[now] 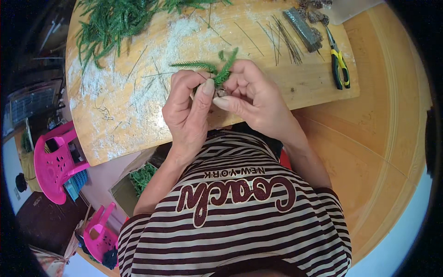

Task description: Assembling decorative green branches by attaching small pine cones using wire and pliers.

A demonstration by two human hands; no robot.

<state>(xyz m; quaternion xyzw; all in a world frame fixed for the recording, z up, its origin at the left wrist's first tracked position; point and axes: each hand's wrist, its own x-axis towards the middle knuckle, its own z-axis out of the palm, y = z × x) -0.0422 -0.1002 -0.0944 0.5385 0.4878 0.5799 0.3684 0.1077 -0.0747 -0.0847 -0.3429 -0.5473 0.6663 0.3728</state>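
Note:
Close to the table's near edge, both hands meet around a small green artificial pine sprig (224, 73). My left hand (190, 99) is closed, thumb and fingertips pinching the sprig's base. A thin dark wire seems to stick out beside those fingertips. My right hand (254, 94) curls in from the other side, its thumb and fingers closed on a small brownish-grey piece (221, 93) just under the sprig. It looks like part of a pine cone, but the fingers cover most of it.
A heap of green sprigs (115, 25) lies at the far left of the wooden table (318, 83), amid white powder. Loose wires (288, 44), a grey block (299, 27), pine cones (315, 17) and yellow-black pliers (339, 64) lie far right. Pink chairs (57, 161) stand left.

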